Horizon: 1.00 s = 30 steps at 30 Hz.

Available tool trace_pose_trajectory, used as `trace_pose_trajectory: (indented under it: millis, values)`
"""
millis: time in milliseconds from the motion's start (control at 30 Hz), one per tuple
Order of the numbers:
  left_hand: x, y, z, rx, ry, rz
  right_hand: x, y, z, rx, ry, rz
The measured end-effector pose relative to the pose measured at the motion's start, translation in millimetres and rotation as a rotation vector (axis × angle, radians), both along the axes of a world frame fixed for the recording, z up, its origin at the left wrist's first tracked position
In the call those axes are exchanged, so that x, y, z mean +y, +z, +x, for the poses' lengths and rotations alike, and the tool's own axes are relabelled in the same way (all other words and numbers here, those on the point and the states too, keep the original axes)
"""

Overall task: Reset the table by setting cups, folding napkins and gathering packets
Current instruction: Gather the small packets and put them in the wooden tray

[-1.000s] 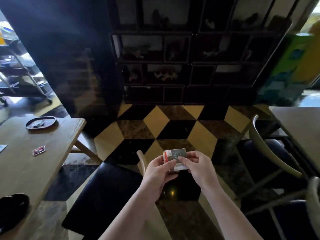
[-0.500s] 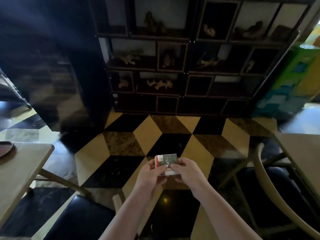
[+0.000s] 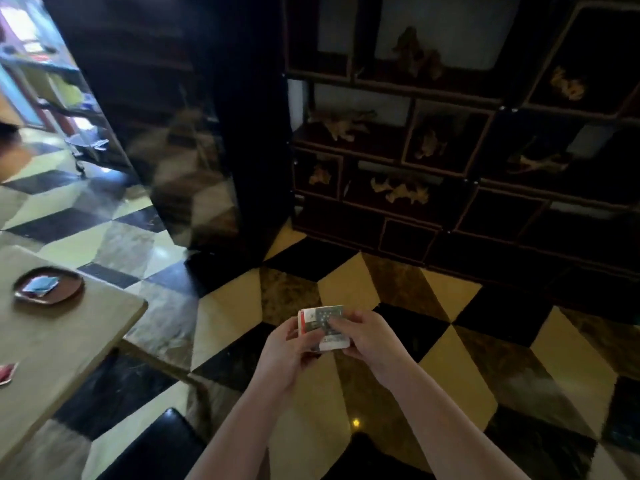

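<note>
Floor: glossy tiles in a cube pattern of black, cream and brown. Back wall: dark shelving unit with many compartments, several holding pale figurines, blurred. Beside it, a tall black reflective panel.

Counter, left edge of view: light wood, rounded corner. On it, a dark oval tray carrying small packets; nearer the viewer, one red packet at the frame edge, lying apart from the tray. Black seat cushion below the counter corner.

Stack of packets: red, white and grey printing, held over the floor at centre, well apart from the counter.

Left hand: fingers curled round the stack's left side, thumb on top.

Right hand: fingers wrapped round the stack's right side, thumb across its upper face. Both forearms bare.
</note>
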<state>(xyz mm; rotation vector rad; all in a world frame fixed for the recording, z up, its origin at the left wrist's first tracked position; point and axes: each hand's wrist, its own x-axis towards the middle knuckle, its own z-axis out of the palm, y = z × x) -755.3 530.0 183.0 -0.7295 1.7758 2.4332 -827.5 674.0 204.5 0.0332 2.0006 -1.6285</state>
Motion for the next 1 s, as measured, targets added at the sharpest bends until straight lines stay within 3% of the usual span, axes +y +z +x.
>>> trace_pose_trajectory:
  millis: [367,667,1000]
  values:
    - [-104,-10,-58,-0.053,0.635,0.145,-169,-27,-126,-0.086,0.605,-0.066]
    - [-191,-12,-6,0.004,1.101,0.190,-335,-48,-93,-0.155,1.104,-0.039]
    - [-327,-46,6,-0.015,1.346,0.292,-496,-67,-68,-0.037,1.275,0.105]
